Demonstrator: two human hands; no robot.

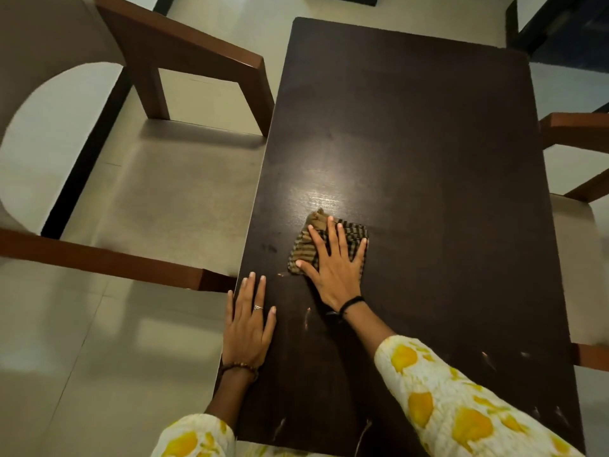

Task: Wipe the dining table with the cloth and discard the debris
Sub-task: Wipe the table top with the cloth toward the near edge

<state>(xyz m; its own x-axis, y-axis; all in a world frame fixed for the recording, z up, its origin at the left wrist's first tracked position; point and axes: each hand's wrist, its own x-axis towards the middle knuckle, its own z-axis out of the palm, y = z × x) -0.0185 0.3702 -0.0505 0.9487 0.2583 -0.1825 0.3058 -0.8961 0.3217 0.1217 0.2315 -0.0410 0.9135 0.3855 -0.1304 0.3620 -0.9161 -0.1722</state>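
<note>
A dark brown rectangular dining table (428, 143) fills the middle of the head view. A brown striped cloth (351, 233) lies crumpled on its near-left part. My right hand (333, 268) presses flat on the cloth with fingers spread. My left hand (248, 321) rests flat on the table's left edge, fingers together, holding nothing. Small pale bits of debris (281, 274) lie just left of the cloth, and more specks (484, 355) sit near the table's near-right side.
A wooden chair with a beige seat (171, 179) stands close on the table's left. Another chair (573, 232) is at the right edge. Pale tiled floor (82, 374) lies to the near left.
</note>
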